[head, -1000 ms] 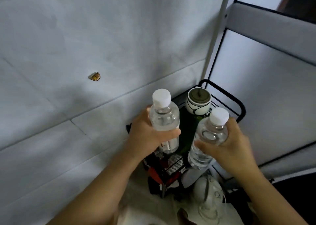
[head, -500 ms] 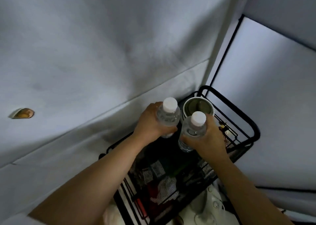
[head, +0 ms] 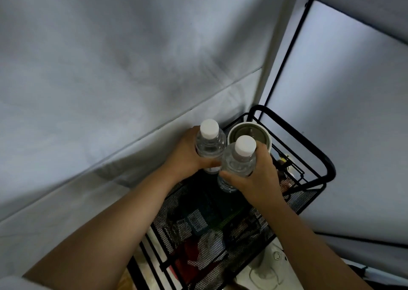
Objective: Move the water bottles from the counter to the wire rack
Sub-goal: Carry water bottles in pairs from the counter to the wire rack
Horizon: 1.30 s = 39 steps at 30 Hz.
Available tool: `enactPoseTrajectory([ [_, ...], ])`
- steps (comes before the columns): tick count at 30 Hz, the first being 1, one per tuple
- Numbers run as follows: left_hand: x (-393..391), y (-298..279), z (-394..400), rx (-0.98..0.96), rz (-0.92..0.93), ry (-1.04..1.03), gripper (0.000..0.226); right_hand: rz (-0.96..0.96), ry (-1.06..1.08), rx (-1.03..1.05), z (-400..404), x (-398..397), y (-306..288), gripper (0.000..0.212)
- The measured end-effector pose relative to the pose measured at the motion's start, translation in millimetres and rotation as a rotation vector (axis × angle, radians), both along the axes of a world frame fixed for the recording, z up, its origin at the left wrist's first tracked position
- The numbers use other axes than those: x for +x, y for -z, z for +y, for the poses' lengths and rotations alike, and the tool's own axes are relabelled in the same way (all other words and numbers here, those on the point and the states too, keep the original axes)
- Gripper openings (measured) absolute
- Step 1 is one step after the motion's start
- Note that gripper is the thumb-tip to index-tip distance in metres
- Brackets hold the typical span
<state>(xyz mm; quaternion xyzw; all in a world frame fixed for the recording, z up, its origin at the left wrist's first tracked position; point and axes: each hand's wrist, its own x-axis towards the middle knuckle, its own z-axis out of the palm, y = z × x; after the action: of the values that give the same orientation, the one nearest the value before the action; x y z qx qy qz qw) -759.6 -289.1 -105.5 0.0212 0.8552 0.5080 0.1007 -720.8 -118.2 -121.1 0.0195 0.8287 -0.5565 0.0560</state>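
- Fingers of the left hand curl round the body of the left water bottle; thumb tip shows on the near side, low on the bottle, the other fingers hidden behind it
- Fingers of the right hand wrap the right water bottle from the right side; thumb lies across its near lower wall
- Both bottles clear plastic with white screw caps, held upright, caps toward the camera; left cap sits farther back, right cap nearer and to the right
- Bottles stand just beside each other, walls touching or nearly so; cannot tell which
- Both are over the far end of the black wire rack, above its mesh shelf; whether either base rests on the shelf is hidden by the hands
- Round white container with a dark lid stands in the rack's back corner, just behind the right bottle and beside the left one
- Rack's tubular rim curves round the far right corner; mesh floor shows dim, blurred items beneath it, one reddish, too dark to name
- Grey fabric wall fills the left and top; pale panel with black edging on the right; white upright pole between them
- Both forearms bare, reaching in from the lower edge
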Motion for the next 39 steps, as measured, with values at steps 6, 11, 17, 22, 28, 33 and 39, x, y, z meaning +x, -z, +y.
enactPoseTrajectory([
  [6, -5.2, 12.0, -12.8, -0.079, -0.050, 0.064, 0.072, 0.035, -0.102, 0.097, 0.7, 7.3, 1.4, 0.079],
  [11, -2.9, 12.7, -12.5, -0.096, -0.034, 0.031, 0.071, 0.043, -0.140, 0.090, 1.2, 6.6, 1.8, 0.077],
  [17, 3.6, 12.1, -10.1, -0.103, -0.060, 0.016, 0.072, 0.020, -0.196, 0.059, 6.0, 1.1, -2.7, 0.077],
  [22, 19.4, -6.8, -4.7, -0.095, -0.076, -0.013, 0.065, -0.021, -0.235, 0.119, 12.0, 5.6, -12.3, 0.106],
  [28, 59.4, -28.5, -9.7, -0.081, -0.278, -0.056, 0.065, 0.128, -0.192, 0.143, 27.0, 14.8, -66.0, 0.096],
  [33, 117.8, -52.2, -28.2, -0.140, -0.251, -0.177, 0.063, 0.369, -0.190, 0.089, 8.6, 30.2, -104.6, 0.051],
  [39, 235.7, -76.5, -54.4, -0.254, -0.191, -0.472, 0.051, 0.420, -0.709, 0.168, -67.5, 86.8, -107.7, 0.027],
])
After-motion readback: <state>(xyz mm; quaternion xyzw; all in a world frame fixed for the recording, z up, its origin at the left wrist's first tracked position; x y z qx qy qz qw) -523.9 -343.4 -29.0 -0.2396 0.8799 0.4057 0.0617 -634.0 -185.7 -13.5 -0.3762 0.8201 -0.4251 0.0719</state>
